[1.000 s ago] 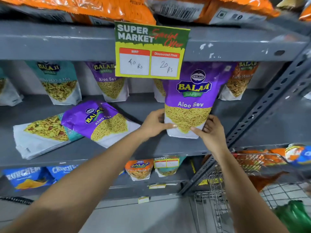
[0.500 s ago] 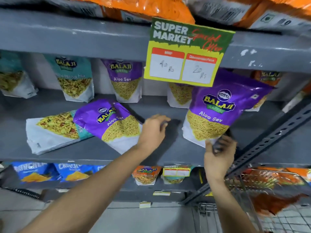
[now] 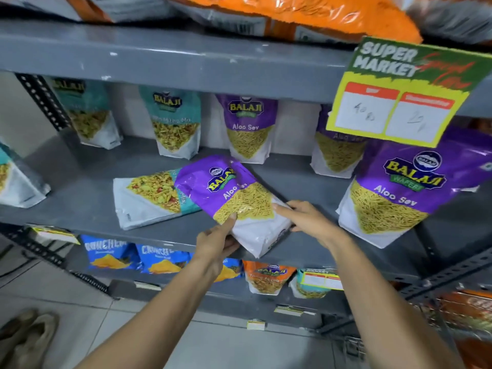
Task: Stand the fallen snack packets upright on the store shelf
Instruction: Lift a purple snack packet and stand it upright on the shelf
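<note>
A purple Aloo Sev packet [image 3: 234, 193] lies tilted on the grey middle shelf [image 3: 80, 209], its white bottom end over the front edge. My left hand [image 3: 217, 242] grips that bottom end from below, thumb on the front. My right hand [image 3: 306, 217] holds its right bottom corner. Under it lies a teal mix packet [image 3: 149, 198], flat on its side. To the right another purple Aloo Sev packet [image 3: 399, 190] stands upright near the front edge, apart from both hands.
Several packets stand upright along the shelf's back [image 3: 173, 129]. A yellow-green price card [image 3: 399, 94] hangs from the upper shelf edge. Blue and orange packets [image 3: 111, 257] sit on the lower shelf. A wire trolley [image 3: 458, 315] stands at the lower right. Shoes [image 3: 29, 336] lie at the lower left.
Both hands left the upright purple packet on the right and moved left. They now hold the bottom end of the fallen purple packet. The view has swung left.
</note>
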Available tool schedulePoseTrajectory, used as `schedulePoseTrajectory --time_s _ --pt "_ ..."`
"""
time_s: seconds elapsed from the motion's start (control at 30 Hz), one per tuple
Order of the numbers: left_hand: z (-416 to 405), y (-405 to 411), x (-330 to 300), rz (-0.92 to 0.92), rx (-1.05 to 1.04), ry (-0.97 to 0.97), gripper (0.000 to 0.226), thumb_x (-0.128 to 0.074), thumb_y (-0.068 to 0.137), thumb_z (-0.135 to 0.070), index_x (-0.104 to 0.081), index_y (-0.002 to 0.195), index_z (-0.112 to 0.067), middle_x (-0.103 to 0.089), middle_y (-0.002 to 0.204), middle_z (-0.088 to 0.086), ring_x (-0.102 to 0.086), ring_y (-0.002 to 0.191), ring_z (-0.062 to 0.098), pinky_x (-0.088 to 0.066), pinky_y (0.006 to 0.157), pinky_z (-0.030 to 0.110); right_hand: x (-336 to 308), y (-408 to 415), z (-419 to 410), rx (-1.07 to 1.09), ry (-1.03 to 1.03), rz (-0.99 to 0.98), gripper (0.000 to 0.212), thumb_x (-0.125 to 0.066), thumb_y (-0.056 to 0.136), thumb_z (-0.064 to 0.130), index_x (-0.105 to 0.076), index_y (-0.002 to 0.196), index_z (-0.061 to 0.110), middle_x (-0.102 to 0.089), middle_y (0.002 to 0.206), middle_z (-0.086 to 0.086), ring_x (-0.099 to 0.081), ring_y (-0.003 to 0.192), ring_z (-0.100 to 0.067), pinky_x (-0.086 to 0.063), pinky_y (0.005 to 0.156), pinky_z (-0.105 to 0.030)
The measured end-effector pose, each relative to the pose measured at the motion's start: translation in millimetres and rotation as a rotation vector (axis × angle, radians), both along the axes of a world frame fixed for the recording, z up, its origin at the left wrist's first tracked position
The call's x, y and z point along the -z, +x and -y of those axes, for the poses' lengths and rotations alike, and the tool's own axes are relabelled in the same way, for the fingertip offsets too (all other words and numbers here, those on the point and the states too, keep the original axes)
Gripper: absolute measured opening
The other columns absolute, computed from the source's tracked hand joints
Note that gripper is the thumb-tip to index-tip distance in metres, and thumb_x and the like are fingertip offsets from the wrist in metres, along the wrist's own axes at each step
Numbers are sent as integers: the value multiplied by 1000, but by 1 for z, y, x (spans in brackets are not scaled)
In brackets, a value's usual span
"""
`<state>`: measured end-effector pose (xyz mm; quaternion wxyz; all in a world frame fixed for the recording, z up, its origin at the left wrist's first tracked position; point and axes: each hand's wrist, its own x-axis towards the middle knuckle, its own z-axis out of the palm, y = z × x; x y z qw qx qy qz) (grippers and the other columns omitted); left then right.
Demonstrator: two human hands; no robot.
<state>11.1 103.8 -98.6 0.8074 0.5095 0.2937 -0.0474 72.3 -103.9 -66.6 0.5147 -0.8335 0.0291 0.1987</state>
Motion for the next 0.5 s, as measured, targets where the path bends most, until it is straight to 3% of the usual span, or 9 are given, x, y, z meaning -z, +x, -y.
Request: schedulePoseTrajectory --time_s 0.07,0.17,0.33,0.43,0.5 --pt "-5 -8 -4 94 60 10 26 -76 81 -24 -59 70 -9 -65 77 12 -65 73 26 -62 71 32 -1 -19 2 55 94 82 48 -74 83 40 -64 115 6 -73 106 -8 -64 94 -15 -49 81 -25" --pt "-14 -32 -10 287 147 86 24 -74 80 -25 -74 94 -6 -77 99 16 -71 87 28 -60 82 42 7 -61 5 114 340 206 42 -81 75 17 -60 110 8 -79 99 -8 -71 90 -20 -55 80 -31" --pt "-26 -55 -18 446 296 201 28 -74 78 -20 -75 105 -12 -77 106 10 -69 94 19 -56 87 37 16 -112 11 126 414 329 55 -87 67 24 -62 115 29 -77 111 0 -73 101 -13 -56 82 -20" --pt "-21 -42 -29 506 329 242 25 -71 80 -15 -75 105 -16 -79 102 3 -70 89 13 -58 76 28 14 -104 15 170 416 382 55 -83 64 18 -62 113 28 -77 109 12 -71 100 -2 -52 82 -13" --pt "-12 -20 -39 561 358 242 24 -69 83 -11 -74 105 -16 -78 103 0 -70 91 10 -55 78 23 8 -89 21 178 374 427 54 -80 66 14 -58 113 28 -77 107 16 -71 99 0 -52 82 -13"
